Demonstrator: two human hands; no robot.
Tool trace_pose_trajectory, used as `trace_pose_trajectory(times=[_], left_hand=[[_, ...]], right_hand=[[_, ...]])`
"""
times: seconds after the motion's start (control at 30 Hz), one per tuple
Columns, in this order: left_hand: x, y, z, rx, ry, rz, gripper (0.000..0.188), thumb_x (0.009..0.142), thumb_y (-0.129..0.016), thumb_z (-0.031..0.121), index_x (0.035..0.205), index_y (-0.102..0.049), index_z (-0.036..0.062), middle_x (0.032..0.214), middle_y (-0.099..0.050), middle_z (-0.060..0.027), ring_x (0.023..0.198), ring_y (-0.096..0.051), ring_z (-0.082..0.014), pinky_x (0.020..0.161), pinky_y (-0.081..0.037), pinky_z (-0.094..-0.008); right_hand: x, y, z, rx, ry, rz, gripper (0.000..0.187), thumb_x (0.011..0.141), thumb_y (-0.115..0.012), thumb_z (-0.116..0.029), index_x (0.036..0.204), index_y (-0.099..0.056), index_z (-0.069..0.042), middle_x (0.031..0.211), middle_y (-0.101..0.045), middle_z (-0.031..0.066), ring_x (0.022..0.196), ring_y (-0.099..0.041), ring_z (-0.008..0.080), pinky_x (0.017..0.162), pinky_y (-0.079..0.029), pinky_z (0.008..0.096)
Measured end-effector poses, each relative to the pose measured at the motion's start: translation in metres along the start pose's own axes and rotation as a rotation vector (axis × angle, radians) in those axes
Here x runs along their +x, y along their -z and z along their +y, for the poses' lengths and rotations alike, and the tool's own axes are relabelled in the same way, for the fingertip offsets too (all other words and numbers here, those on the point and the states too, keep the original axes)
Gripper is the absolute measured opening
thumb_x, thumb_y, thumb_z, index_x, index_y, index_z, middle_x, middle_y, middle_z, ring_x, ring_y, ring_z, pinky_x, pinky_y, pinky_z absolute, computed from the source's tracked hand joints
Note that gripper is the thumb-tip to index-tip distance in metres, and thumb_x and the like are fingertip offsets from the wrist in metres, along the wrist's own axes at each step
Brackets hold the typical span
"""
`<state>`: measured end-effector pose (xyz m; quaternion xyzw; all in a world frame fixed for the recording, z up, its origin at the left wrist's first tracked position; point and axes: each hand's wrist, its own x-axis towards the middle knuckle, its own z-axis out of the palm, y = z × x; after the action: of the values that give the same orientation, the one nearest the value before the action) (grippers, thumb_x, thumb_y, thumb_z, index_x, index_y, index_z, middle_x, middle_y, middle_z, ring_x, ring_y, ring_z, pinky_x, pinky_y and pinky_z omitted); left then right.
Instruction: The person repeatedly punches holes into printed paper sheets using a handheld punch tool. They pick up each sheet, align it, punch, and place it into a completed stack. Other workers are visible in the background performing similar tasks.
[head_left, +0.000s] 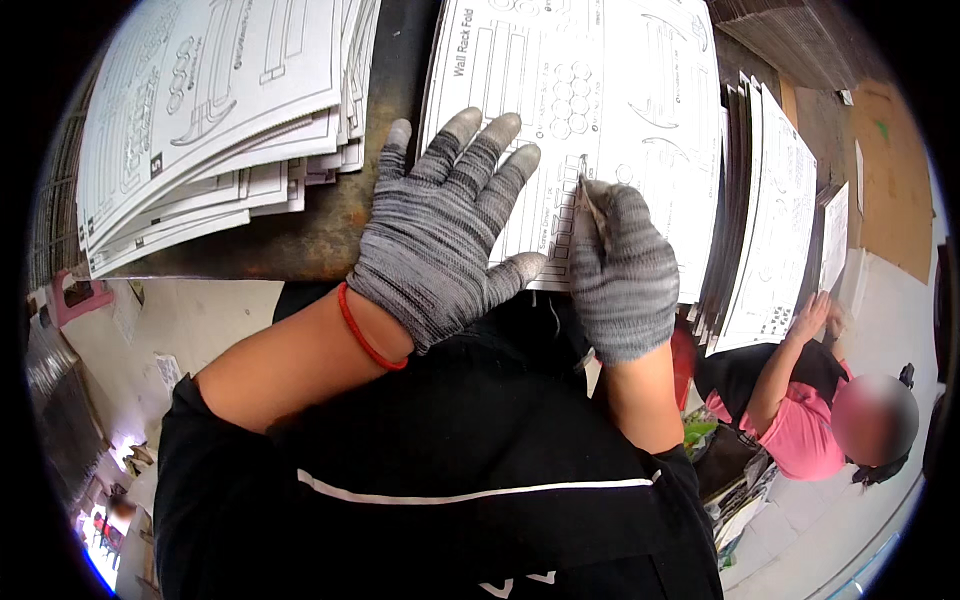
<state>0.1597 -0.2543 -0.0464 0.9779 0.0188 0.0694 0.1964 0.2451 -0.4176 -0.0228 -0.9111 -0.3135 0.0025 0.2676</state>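
Note:
My left hand (440, 225), in a grey striped knit glove with pale fingertips, lies flat with fingers spread. It presses on the lower left part of a white printed cardboard sheet (672, 120) covered in line drawings. In a matching glove, my right hand (625, 270) is closed around a slim pointed tool (592, 195). The tool's tip rests on or just above the sheet, beside a column of small printed boxes. Whether the tool is a blade or a pick cannot be made out. The fingers hide most of it.
A fanned stack of printed sheets (230, 120) lies left on the dark worktable (300, 245). More stacked sheets (770, 220) stand at the right. Beyond them, a co-worker in a pink shirt (800, 440) has hands near another sheet. Bundled cardboard (790, 35) sits far right.

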Motion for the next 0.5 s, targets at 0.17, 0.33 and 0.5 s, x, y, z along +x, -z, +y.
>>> trace_pose_trajectory(times=[0.17, 0.33, 0.5], left_hand=[[-0.001, -0.003, 0.000, 0.010, 0.020, 0.006, 0.082, 0.078, -0.065, 0.055, 0.144, -0.043, 0.0130, 0.153, -0.034, -0.0136, 0.141, -0.029, -0.0349, 0.115, -0.015, -0.0583], [-0.001, -0.003, -0.001, 0.005, 0.013, 0.012, 0.083, 0.077, -0.067, 0.053, 0.146, -0.041, 0.0135, 0.154, -0.033, -0.0133, 0.142, -0.028, -0.0345, 0.116, -0.014, -0.0568], [-0.001, -0.001, -0.003, -0.027, -0.012, -0.005, 0.090, 0.074, -0.068, 0.059, 0.146, -0.041, 0.0125, 0.154, -0.033, -0.0142, 0.142, -0.027, -0.0359, 0.117, -0.014, -0.0566]], right_hand=[[-0.040, 0.008, 0.002, 0.109, -0.043, -0.079, 0.015, 0.090, -0.061, -0.007, 0.105, -0.064, -0.002, 0.083, -0.069, 0.0173, 0.074, -0.069, 0.0317, 0.068, -0.056, 0.0368], [-0.035, 0.029, -0.007, 0.160, -0.125, -0.213, 0.016, 0.091, -0.061, -0.008, 0.105, -0.063, -0.001, 0.087, -0.069, 0.0183, 0.080, -0.070, 0.0301, 0.072, -0.055, 0.0366], [-0.014, 0.016, 0.001, 0.323, -0.132, -0.053, 0.016, 0.093, -0.061, -0.010, 0.105, -0.063, 0.000, 0.086, -0.069, 0.0149, 0.077, -0.070, 0.0229, 0.071, -0.055, 0.0318]])
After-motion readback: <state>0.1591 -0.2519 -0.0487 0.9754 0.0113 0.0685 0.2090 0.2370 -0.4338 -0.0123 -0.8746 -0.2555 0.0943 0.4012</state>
